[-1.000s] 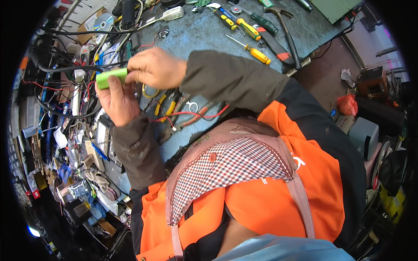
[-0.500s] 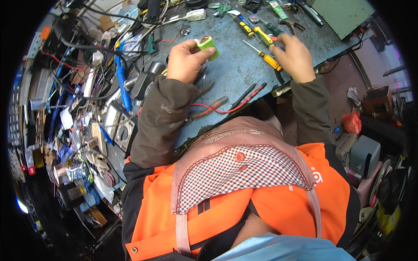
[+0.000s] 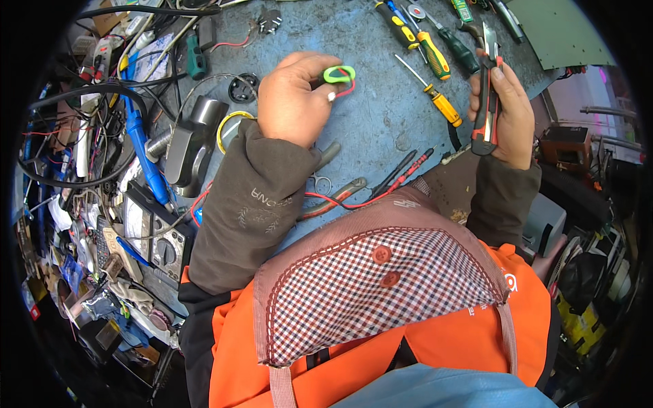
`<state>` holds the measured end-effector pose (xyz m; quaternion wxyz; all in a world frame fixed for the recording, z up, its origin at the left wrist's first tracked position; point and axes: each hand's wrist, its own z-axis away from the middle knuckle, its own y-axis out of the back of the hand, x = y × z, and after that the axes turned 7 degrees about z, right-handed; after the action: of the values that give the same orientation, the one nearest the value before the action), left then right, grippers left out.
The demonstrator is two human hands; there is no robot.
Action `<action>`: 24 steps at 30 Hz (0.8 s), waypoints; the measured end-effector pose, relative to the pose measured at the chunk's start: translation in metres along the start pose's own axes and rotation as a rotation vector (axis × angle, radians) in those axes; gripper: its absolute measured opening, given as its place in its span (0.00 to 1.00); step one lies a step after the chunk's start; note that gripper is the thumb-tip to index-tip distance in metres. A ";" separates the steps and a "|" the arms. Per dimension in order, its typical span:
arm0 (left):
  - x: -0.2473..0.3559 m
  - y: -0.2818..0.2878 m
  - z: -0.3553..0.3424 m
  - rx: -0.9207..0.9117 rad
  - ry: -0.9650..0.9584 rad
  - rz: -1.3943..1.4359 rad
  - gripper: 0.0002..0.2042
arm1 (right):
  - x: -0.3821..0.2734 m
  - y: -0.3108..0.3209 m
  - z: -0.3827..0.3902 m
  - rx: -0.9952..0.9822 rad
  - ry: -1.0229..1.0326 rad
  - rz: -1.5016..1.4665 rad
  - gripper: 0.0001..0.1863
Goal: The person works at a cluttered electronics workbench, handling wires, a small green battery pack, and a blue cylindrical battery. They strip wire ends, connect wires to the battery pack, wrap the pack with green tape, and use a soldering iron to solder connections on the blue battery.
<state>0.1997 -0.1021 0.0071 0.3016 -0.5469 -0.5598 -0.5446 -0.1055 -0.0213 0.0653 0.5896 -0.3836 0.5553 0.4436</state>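
Observation:
In my left hand [image 3: 289, 102] is a small battery pack [image 3: 338, 71] in bright green wrap. Its end points toward me, and a short red wire with a white plug hangs at its side. My fingers and thumb grip its far part, which they hide. My right hand [image 3: 515, 115] is closed around a red and black utility knife [image 3: 484, 112], held upright with the metal blade end away from me. Left of that hand, a yellow screwdriver [image 3: 444, 107] lies on the blue bench [image 3: 381, 129]. The two hands are well apart.
A green-yellow screwdriver [image 3: 433, 56] and a dark green screwdriver [image 3: 457, 49] lie at the far right. Pliers [image 3: 337, 197] and red and black test probes [image 3: 411, 170] rest along the near bench edge. A multimeter [image 3: 166, 248], a blue soldering iron [image 3: 145, 149] and cables crowd the left.
My right hand has left the far-right tools, come nearer, and now holds the utility knife. My left hand has turned the battery pack so its wired end faces me.

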 end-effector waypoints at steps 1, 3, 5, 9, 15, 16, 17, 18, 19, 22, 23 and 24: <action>-0.001 0.000 0.002 0.007 -0.079 -0.011 0.18 | 0.004 -0.005 0.000 -0.070 0.017 -0.064 0.21; 0.001 0.003 0.000 -0.028 -0.156 -0.081 0.19 | 0.005 -0.019 0.000 -0.203 0.006 -0.182 0.19; -0.003 0.005 0.000 -0.082 -0.108 -0.082 0.21 | 0.003 -0.039 0.005 -0.282 -0.078 -0.157 0.20; -0.004 0.018 -0.004 -0.106 -0.070 -0.041 0.21 | 0.010 -0.065 0.008 -0.310 -0.134 -0.084 0.16; 0.005 0.007 0.006 -0.119 -0.175 -0.348 0.32 | 0.018 -0.058 0.006 -0.302 -0.067 0.023 0.16; 0.004 0.006 0.007 -0.125 -0.198 -0.431 0.33 | 0.019 -0.057 0.007 -0.297 -0.050 0.062 0.17; 0.003 0.006 0.005 -0.143 -0.155 -0.448 0.34 | 0.020 -0.057 0.007 -0.304 -0.061 0.075 0.17; 0.005 0.006 0.005 -0.165 -0.136 -0.444 0.35 | 0.021 -0.057 0.007 -0.311 -0.071 0.088 0.17; 0.008 0.007 0.003 -0.187 -0.117 -0.440 0.35 | 0.022 -0.058 0.007 -0.318 -0.082 0.101 0.18; 0.004 0.007 0.001 -0.198 -0.130 -0.328 0.35 | 0.018 -0.065 0.005 -0.338 -0.117 0.112 0.17; 0.003 0.005 0.000 -0.195 -0.150 -0.273 0.34 | 0.019 -0.068 0.004 -0.362 -0.109 0.139 0.17; 0.005 0.005 -0.001 -0.213 -0.107 -0.201 0.34 | 0.021 -0.072 0.001 -0.386 -0.101 0.166 0.17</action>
<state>0.2036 -0.1023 0.0131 0.1554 -0.5455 -0.5659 -0.5983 -0.0371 -0.0404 0.0420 0.4938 -0.4198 0.4597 0.6072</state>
